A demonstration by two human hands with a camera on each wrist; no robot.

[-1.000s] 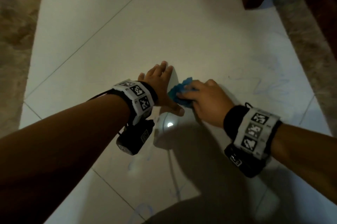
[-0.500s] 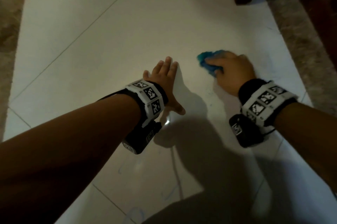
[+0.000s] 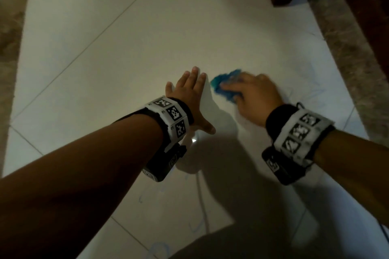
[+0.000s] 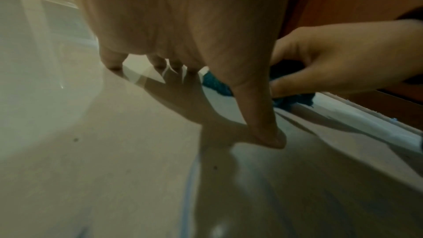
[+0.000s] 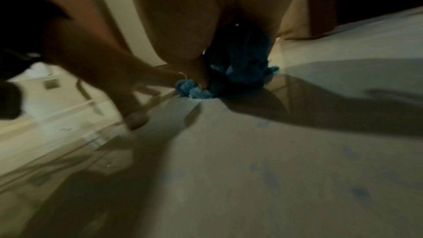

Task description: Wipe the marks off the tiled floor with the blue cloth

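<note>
Currently right hand [image 3: 255, 95] gripped bunched blue cloth [image 3: 224, 88] on floor [image 3: 126, 48]; faint marks [image 3: 311, 94] lay at 3 o'clock; left hand [image 3: 189, 94] flat, fingers spread.

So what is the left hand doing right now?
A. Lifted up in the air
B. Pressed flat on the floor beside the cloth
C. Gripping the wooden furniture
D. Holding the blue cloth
B: the left hand lies open, fingers spread on the tiled floor, while the right hand holds the blue cloth.

Blue cloth [image 3: 224, 87] back beside left hand [image 3: 189, 98]
</note>
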